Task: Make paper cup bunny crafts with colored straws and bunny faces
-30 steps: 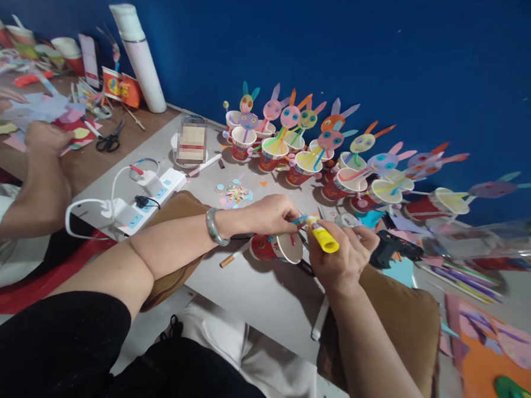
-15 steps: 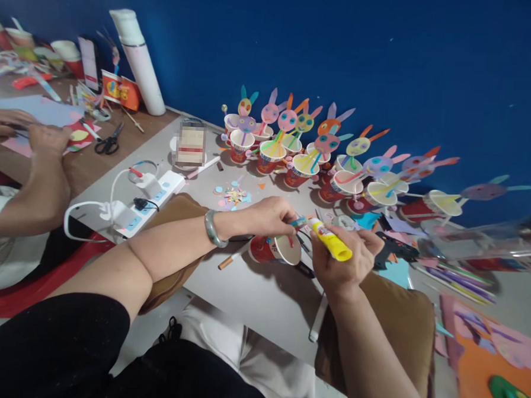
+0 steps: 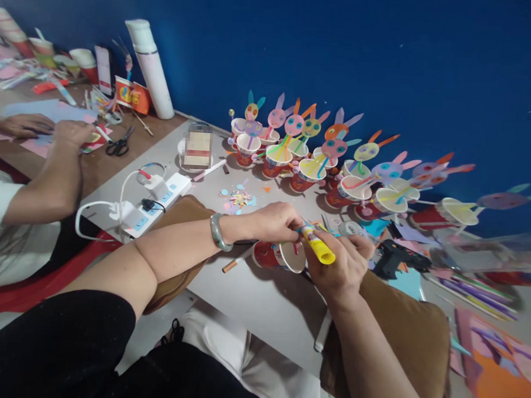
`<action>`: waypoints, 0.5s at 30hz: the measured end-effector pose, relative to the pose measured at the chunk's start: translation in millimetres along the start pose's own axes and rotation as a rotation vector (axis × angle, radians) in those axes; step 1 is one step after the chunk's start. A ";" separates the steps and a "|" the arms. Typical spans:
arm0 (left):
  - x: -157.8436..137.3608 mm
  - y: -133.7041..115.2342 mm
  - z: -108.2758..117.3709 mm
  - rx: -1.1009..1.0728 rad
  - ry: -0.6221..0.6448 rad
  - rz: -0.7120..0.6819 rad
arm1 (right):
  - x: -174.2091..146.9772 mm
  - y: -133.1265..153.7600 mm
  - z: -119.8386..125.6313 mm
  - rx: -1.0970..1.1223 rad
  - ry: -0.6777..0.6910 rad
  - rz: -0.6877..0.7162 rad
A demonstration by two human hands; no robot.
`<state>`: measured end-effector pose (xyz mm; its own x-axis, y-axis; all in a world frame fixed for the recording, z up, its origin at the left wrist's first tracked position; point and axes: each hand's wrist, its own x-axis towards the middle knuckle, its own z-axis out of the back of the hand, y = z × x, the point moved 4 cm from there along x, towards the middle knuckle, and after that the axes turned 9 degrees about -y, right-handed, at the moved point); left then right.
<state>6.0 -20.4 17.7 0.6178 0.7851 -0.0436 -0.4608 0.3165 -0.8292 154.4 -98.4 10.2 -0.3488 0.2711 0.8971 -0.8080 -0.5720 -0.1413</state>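
Observation:
My right hand (image 3: pixel 342 268) is closed round a yellow glue stick (image 3: pixel 321 248), tilted with its far end toward my left hand (image 3: pixel 279 222). The left fingers pinch a small blue piece that looks like paper, now mostly hidden behind the glue stick. Both hands meet just above a red paper cup (image 3: pixel 267 255), which lies on its side with its white mouth facing right. Next to the cup, a marker with a brown end (image 3: pixel 230 265) rests on the table.
Several cups with paper rabbit heads (image 3: pixel 294 125) line the blue wall. A power strip (image 3: pixel 165 197) and paper scraps (image 3: pixel 241 199) are at left; a black glue gun (image 3: pixel 398 259) and brown cushion (image 3: pixel 396 336) at right. Another person's hands (image 3: pixel 73 132) work on paper at far left.
The glue stick has moved left and slightly down against the blue piece, covering most of it. The view has shifted a little, so the surroundings sit farther right.

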 end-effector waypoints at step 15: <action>1.1 2.8 0.4 -0.017 0.004 0.016 | -7.0 -12.0 -0.5 -0.070 -0.072 -0.090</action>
<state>5.1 -18.4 15.6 0.6132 0.7877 -0.0591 -0.4596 0.2948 -0.8378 166.3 -93.0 5.4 -0.2400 0.2614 0.9349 -0.8668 -0.4913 -0.0852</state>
